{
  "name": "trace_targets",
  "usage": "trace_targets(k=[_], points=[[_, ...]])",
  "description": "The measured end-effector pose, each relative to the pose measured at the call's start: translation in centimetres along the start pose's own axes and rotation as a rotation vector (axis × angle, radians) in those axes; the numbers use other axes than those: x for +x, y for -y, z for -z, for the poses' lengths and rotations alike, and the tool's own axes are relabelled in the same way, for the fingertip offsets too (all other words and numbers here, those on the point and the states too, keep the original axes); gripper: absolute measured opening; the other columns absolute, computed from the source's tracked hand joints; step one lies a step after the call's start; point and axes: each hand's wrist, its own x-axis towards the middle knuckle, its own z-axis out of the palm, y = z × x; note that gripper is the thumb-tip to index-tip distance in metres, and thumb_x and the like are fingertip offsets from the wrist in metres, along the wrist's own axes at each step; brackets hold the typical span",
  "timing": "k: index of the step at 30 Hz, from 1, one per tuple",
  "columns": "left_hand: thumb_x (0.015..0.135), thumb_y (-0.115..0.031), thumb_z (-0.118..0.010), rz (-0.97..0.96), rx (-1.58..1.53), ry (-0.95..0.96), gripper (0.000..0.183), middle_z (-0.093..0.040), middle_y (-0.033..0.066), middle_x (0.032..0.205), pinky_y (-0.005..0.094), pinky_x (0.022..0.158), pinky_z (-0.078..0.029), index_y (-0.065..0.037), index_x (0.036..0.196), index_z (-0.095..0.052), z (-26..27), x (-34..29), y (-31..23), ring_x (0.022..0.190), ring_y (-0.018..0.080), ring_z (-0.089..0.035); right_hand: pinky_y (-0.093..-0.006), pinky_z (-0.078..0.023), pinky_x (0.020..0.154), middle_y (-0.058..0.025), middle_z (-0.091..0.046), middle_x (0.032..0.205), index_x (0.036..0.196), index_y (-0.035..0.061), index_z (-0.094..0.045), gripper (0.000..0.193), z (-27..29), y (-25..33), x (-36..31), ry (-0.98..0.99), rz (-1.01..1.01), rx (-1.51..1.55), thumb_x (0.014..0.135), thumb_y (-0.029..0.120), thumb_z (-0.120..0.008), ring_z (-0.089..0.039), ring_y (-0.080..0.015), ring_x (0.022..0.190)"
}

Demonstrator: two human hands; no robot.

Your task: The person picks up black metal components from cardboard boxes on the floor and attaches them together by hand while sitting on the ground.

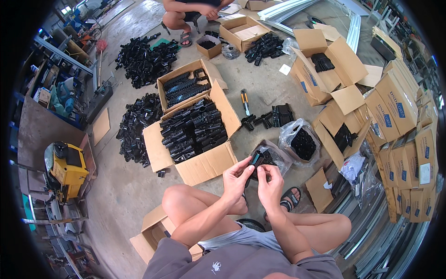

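Note:
Between my knees, my left hand (236, 179) grips a black plastic part (257, 158) with its thumb along it. My right hand (270, 184) pinches the same part's near right side, so both hands are closed. The part's exact kind cannot be made out. Just beyond my fingers sits a small box lined with a clear bag (275, 156) of small black pieces. Right of it stands a clear plastic bag (301, 142) full of small black pieces. Left of my hands, an open carton (204, 168) holds rows of black parts (195, 130).
Heaps of black parts (145, 60) lie on the floor at left. An orange-handled tool (245, 100) rests near loose black parts. Open cartons (309, 76) and stacked boxes (399, 111) line the right. A yellow machine (74, 169) stands left. Another person (179, 18) crouches far ahead.

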Motion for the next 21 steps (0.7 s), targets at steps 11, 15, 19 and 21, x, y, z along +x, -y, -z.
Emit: trace_targets(k=[11,15,19,21], points=[[0.089,-0.002,-0.067,0.022,0.023,0.000,0.036,-0.069,0.0073,0.107,0.0221,0.083,-0.051,0.003,0.125,-0.061,-0.1,-0.2,-0.6,0.093,0.0083,-0.063,-0.0333,-0.052,0.074,-0.0141,-0.067,0.090,0.095,-0.0023,-0.066,0.015,0.2,0.2,0.1,0.025,0.106,-0.097,0.087,0.010,-0.067,-0.066,-0.0238,0.080],[0.089,-0.002,-0.067,0.009,0.025,-0.003,0.036,-0.069,0.0074,0.108,0.0223,0.083,-0.051,0.003,0.125,-0.061,0.0,0.0,-0.3,0.093,0.0085,-0.063,-0.0317,-0.051,0.075,-0.0140,-0.067,0.092,0.097,-0.0022,-0.065,0.017,-0.5,0.0,0.0,0.016,-0.127,0.164,0.088,0.012,-0.067,-0.066,-0.0234,0.082],[0.089,-0.002,-0.068,0.021,0.074,-0.030,0.038,-0.068,0.0095,0.110,0.0231,0.086,-0.051,0.004,0.125,-0.060,0.0,-0.1,-0.4,0.096,0.0100,-0.063,-0.0323,-0.050,0.075,-0.0143,-0.067,0.091,0.095,-0.0024,-0.064,0.018,-1.0,-0.7,-0.3,-0.005,-0.144,0.096,0.091,0.015,-0.065,-0.065,-0.0252,0.081],[0.089,-0.003,-0.068,0.007,0.066,-0.028,0.037,-0.068,0.0097,0.109,0.0234,0.085,-0.052,0.004,0.125,-0.061,0.4,0.0,0.4,0.095,0.0106,-0.064,-0.0378,-0.048,0.072,-0.0158,-0.064,0.086,0.093,-0.0025,-0.063,0.021,-1.0,-0.5,-0.3,-0.027,-0.034,-0.013,0.093,0.018,-0.061,-0.063,-0.0302,0.080]])
